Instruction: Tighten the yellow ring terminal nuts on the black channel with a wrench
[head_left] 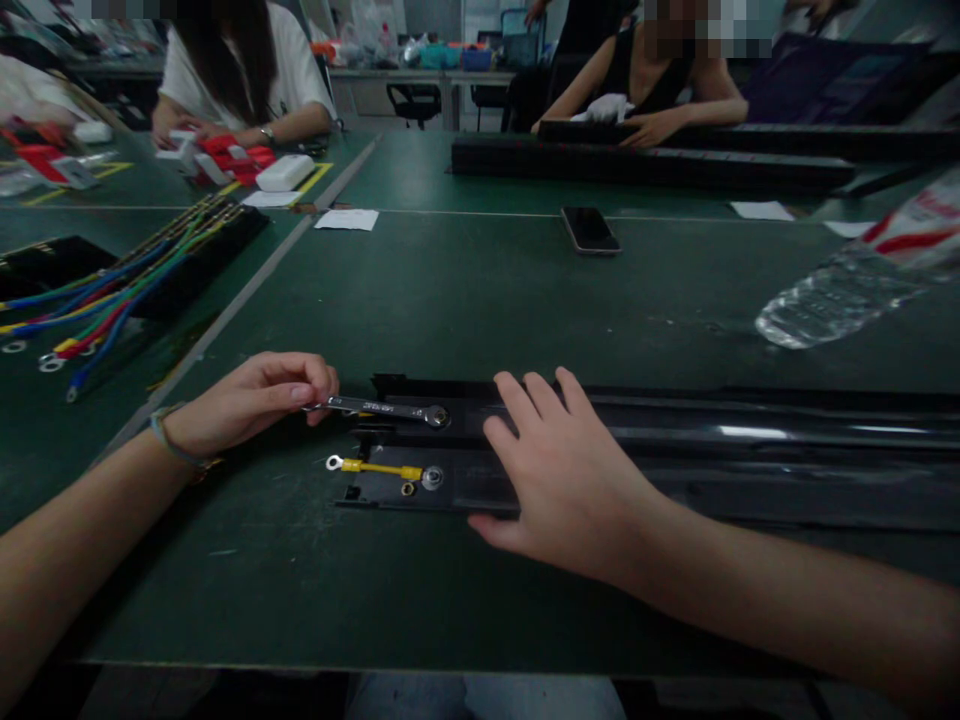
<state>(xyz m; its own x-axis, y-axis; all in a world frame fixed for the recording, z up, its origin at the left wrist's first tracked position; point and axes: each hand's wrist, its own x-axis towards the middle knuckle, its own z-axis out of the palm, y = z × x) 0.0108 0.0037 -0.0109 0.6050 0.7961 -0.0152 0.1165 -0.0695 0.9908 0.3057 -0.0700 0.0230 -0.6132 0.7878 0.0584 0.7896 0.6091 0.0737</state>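
Note:
My left hand point(262, 400) is closed on the handle end of a metal wrench point(386, 408). The wrench's ring end lies around a fastener on the far one of two long black channel pieces point(660, 430). With fingers spread, my right hand point(559, 465) rests over the black pieces, holding nothing. On the nearer piece a short yellow wire point(386, 468) with ring terminals sits at a stud with a washer point(433, 478), its free ring sticking out past the left end. A small brass-coloured nut point(408, 489) lies beside it. The far fastener is mostly hidden by the wrench.
A phone point(590, 230) and a water bottle point(840, 285) lie on the green table point(465, 290). Coloured cables with ring terminals point(142, 275) are at left. Across the table, two people work, one by long black bars point(645, 165), one by red and white parts point(225, 160).

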